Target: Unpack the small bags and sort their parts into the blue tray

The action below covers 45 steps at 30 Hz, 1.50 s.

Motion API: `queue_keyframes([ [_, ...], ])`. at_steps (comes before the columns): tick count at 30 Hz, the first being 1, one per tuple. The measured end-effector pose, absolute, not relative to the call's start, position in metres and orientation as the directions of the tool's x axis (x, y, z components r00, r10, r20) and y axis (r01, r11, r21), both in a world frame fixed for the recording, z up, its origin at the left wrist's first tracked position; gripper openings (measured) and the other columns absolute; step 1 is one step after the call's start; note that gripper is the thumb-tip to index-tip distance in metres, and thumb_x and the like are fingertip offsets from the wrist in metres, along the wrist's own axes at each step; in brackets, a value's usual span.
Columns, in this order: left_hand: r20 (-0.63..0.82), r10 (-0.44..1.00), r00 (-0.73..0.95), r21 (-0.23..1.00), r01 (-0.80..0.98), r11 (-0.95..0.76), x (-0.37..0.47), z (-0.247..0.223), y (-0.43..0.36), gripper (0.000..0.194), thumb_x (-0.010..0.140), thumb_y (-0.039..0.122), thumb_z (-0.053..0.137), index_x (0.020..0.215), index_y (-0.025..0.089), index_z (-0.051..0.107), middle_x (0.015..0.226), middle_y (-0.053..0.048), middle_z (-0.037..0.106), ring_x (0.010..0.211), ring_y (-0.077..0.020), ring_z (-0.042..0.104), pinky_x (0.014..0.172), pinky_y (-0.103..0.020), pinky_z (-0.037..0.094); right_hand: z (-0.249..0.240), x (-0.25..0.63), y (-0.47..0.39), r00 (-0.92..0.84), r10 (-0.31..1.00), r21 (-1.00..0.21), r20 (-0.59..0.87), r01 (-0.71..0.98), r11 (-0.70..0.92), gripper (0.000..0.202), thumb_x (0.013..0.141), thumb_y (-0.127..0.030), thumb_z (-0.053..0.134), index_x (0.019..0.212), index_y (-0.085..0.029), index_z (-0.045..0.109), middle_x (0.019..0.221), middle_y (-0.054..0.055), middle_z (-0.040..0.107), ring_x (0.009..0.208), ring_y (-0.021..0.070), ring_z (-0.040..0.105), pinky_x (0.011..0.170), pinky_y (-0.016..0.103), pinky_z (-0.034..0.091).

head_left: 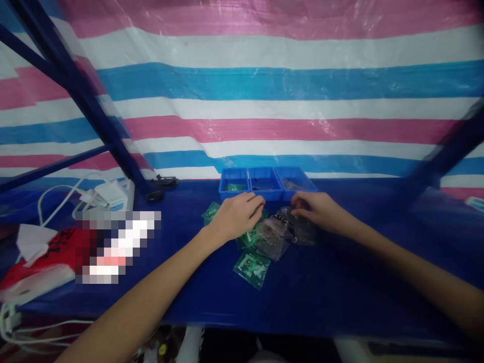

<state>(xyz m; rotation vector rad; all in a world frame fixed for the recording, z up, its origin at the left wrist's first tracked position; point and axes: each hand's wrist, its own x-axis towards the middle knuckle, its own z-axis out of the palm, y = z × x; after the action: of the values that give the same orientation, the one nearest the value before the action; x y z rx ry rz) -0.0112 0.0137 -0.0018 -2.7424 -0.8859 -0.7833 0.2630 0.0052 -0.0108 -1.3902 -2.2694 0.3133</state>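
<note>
My left hand (pixel 239 216) is over the pile, its fingers curled together. Whatever they may hold is hidden from view. Beneath and beside it lie small green plastic bags (pixel 252 267) with little parts inside. My right hand (pixel 319 210) has thumb and fingertips pinched at the edge of a small clear plastic bag (pixel 304 230) on the pile's right side. Between the hands are more clear bags (pixel 273 234), some holding small dark pieces. Just behind the hands stand three blue bins (pixel 264 195) in a row; green bags, small dark items and clear bags lie in them.
A blue tabletop (pixel 325 297) carries everything. On the left are a power strip (pixel 130 196) with white cables and a red tissue pack (pixel 71 247). Black items (pixel 164 181) lie at the back left. Dark blue frame posts rise at both sides before a striped sheet (pixel 264 80).
</note>
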Motion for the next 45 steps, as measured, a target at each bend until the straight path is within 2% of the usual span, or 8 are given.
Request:
queue_keyframes([
  [7, 0.534, 0.485, 0.692, -0.028, 0.589, -0.808, -0.01, -0.001, 0.01, 0.025, 0.102, 0.026, 0.038, 0.11, 0.019, 0.061, 0.094, -0.004, 0.062, 0.091, -0.0164, 0.061, 0.066, -0.026, 0.048, -0.008, 0.268, 0.006, -0.357, 0.87, -0.38, 0.34, 0.795, 0.474, 0.015, 0.079, -0.025, 0.064, 0.094, -0.022, 0.065, 0.077, 0.001, 0.069, 0.063, 0.0171, 0.062, 0.058, 0.029, 0.045],
  [13, 0.527, 0.464, 0.712, -0.031, 0.562, -0.827, -0.01, -0.001, 0.007, 0.025, 0.102, 0.026, 0.037, 0.114, 0.019, 0.059, 0.098, -0.005, 0.061, 0.095, -0.0164, 0.06, 0.063, -0.025, 0.048, 0.007, 0.264, -0.003, -0.242, 0.844, -0.4, 0.479, 0.796, 0.455, 0.013, 0.086, -0.025, 0.055, 0.09, -0.022, 0.068, 0.078, 0.004, 0.071, 0.067, 0.0198, 0.065, 0.063, 0.033, 0.049],
  [20, 0.557, 0.386, 0.735, -0.096, 0.519, -0.849, -0.003, 0.001, -0.002, 0.03, 0.101, 0.027, 0.042, 0.13, 0.023, 0.049, 0.106, -0.006, 0.057, 0.089, -0.0142, 0.059, 0.056, -0.02, 0.045, 0.011, 0.237, -0.022, -0.107, 0.881, -0.703, 0.461, 0.562, 0.436, 0.017, 0.089, -0.038, 0.061, 0.092, -0.022, 0.067, 0.083, 0.005, 0.072, 0.068, 0.0207, 0.067, 0.06, 0.032, 0.053],
  [26, 0.571, 0.334, 0.75, -0.132, 0.485, -0.864, 0.0, 0.002, -0.009, 0.023, 0.101, 0.022, 0.041, 0.118, 0.022, 0.057, 0.099, -0.004, 0.058, 0.083, -0.0119, 0.057, 0.065, -0.022, 0.049, 0.003, 0.218, -0.035, -0.171, 0.942, -0.91, 0.29, 0.257, 0.327, 0.019, 0.086, -0.038, 0.067, 0.093, -0.021, 0.067, 0.076, 0.002, 0.068, 0.067, 0.018, 0.066, 0.065, 0.032, 0.057],
  [30, 0.593, 0.345, 0.728, -0.103, 0.494, -0.864, 0.0, -0.001, -0.009, 0.022, 0.102, 0.023, 0.04, 0.111, 0.019, 0.06, 0.097, -0.004, 0.059, 0.086, -0.0124, 0.058, 0.068, -0.023, 0.05, -0.003, 0.216, -0.034, -0.238, 0.949, -0.955, 0.208, 0.16, 0.249, 0.021, 0.088, -0.039, 0.066, 0.098, -0.021, 0.066, 0.083, 0.004, 0.071, 0.073, 0.0189, 0.067, 0.071, 0.034, 0.057],
  [37, 0.695, 0.4, 0.597, 0.051, 0.515, -0.856, 0.0, -0.006, -0.003, 0.022, 0.101, 0.029, 0.048, 0.106, 0.017, 0.065, 0.093, -0.003, 0.063, 0.087, -0.0121, 0.061, 0.073, -0.023, 0.052, 0.005, 0.217, -0.039, -0.269, 0.874, -0.786, 0.404, 0.387, 0.482, 0.028, 0.097, -0.042, 0.05, 0.103, -0.022, 0.068, 0.11, 0.007, 0.07, 0.101, 0.024, 0.066, 0.088, 0.038, 0.053],
  [42, 0.683, 0.436, 0.586, 0.122, 0.498, -0.859, 0.001, -0.009, -0.003, 0.022, 0.101, 0.03, 0.05, 0.111, 0.02, 0.067, 0.095, -0.002, 0.065, 0.088, -0.0118, 0.063, 0.076, -0.024, 0.053, 0.0, 0.213, -0.045, -0.321, 0.746, -0.509, 0.584, 0.57, 0.645, 0.013, 0.093, -0.029, 0.059, 0.102, -0.023, 0.066, 0.1, 0.005, 0.069, 0.09, 0.0208, 0.064, 0.079, 0.034, 0.052],
  [45, 0.677, 0.43, 0.597, 0.132, 0.477, -0.869, 0.005, -0.009, -0.006, 0.024, 0.102, 0.03, 0.047, 0.113, 0.018, 0.065, 0.098, -0.004, 0.066, 0.091, -0.0133, 0.064, 0.079, -0.025, 0.054, 0.0, 0.213, -0.045, -0.304, 0.714, -0.434, 0.631, 0.624, 0.65, 0.01, 0.095, -0.024, 0.055, 0.096, -0.022, 0.065, 0.092, 0.005, 0.068, 0.085, 0.0199, 0.063, 0.075, 0.033, 0.05],
])
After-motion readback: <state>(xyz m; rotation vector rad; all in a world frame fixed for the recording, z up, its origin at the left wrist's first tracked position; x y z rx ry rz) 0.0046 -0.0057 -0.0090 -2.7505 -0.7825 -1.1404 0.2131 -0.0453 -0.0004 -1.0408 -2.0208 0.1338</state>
